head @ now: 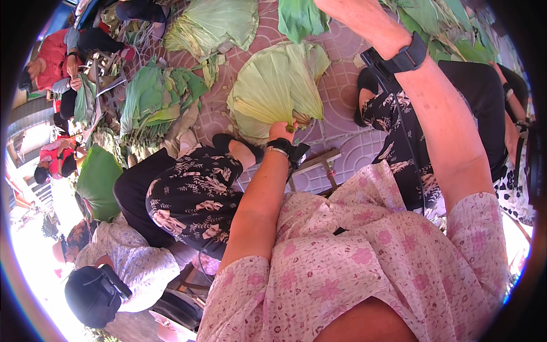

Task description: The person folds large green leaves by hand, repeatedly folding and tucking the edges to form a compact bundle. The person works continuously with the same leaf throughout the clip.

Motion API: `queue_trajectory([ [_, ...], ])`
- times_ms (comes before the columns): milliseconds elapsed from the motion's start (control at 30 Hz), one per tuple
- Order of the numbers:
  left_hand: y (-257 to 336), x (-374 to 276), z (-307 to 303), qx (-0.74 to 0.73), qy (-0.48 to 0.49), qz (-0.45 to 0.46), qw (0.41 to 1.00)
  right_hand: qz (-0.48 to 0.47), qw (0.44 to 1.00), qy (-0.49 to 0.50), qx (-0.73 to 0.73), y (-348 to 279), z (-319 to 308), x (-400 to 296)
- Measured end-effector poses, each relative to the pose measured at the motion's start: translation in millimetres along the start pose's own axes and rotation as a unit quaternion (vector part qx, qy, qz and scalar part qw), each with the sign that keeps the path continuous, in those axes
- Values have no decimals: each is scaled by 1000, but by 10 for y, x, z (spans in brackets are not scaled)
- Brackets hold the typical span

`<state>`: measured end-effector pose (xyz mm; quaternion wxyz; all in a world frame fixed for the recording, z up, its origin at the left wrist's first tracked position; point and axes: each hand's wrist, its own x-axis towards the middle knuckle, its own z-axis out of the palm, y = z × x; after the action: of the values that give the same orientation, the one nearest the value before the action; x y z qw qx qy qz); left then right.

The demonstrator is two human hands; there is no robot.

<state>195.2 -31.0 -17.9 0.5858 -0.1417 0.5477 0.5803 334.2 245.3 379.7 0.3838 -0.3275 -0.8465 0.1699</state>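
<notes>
My left hand [280,131] grips a fan-shaped stack of pale yellow-green leaves [273,85], which look like lotus leaves. It holds them at the narrow stem end, and the leaves spread away over the paving. My right arm stretches up to the top edge, where only the back part of my right hand [359,19] shows. Its fingers lie outside the picture. Close beside it is a green leaf [302,21], also cut by the edge; whether the hand touches it cannot be seen. Both wrists wear black straps with small devices.
Red patterned paving [342,94] lies ahead. Leaf piles stand at the left [160,100], top [213,25] and upper right [453,30]. A low wooden stool [318,161] is between my knees. A co-worker in a dark cap [93,295] sits close at left; others sit farther off.
</notes>
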Motion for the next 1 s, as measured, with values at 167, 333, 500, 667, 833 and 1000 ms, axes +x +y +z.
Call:
queue_trajectory([
  [167, -142, 43, 62, -5, -1, 39, 999, -21, 1000, 1, -16, 15, 39, -35],
  [333, -91, 79, 47, -54, 8, 16, 998, -46, 999, -3, -22, -2, 75, -42],
  [500, 136, -250, 296, 138, 10, -175, 975, -53, 999, -1, -5, 7, 84, -114],
  [667, 95, -347, 422, 497, 87, -21, 863, -40, 999, -5, -4, -65, 96, -130],
  [833, -178, -82, 200, 653, -6, 422, 629, 4, 998, -60, 6, -124, 89, -146],
  [1000, 318, -18, 261, 690, -75, 237, 680, -19, 998, -59, 20, 36, 408, -270],
])
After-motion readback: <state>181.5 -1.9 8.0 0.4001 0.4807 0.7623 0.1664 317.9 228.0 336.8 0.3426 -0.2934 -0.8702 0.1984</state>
